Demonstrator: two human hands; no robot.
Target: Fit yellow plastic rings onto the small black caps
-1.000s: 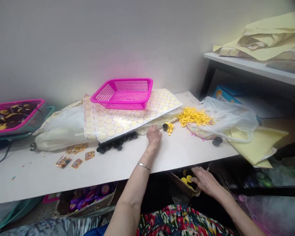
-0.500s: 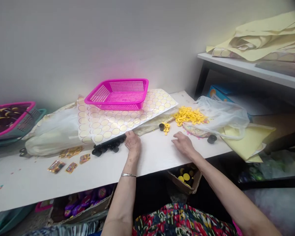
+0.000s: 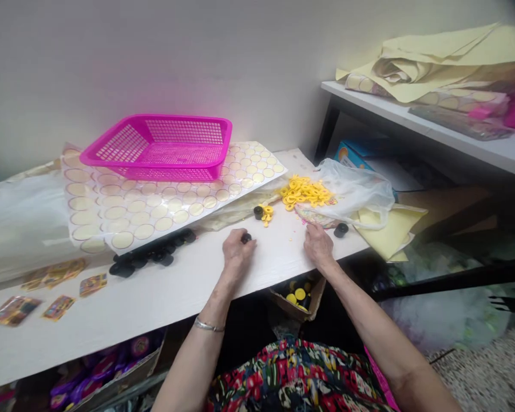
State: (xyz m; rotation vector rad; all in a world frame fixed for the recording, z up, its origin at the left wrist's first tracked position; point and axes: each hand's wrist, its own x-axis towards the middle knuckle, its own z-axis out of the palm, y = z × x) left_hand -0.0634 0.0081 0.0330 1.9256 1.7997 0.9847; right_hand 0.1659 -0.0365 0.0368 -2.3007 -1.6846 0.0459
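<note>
- Left of the yellow pile (image 3: 305,192), the left hand (image 3: 236,253) curls its fingers around a little black cap (image 3: 246,237).
- In front of the pile, the right hand (image 3: 319,246) has bent fingers; I can't tell if they pinch anything.
- Right of the pile lies a see-through bag (image 3: 356,186).

Left forearm (image 3: 193,361) angles in from seven o'clock, right forearm (image 3: 380,323) from five. The left hand (image 3: 237,253) points towards one o'clock, fingers curled in a grip; the right hand (image 3: 319,247), fingers bent, points towards eleven. The hands are apart.
</note>
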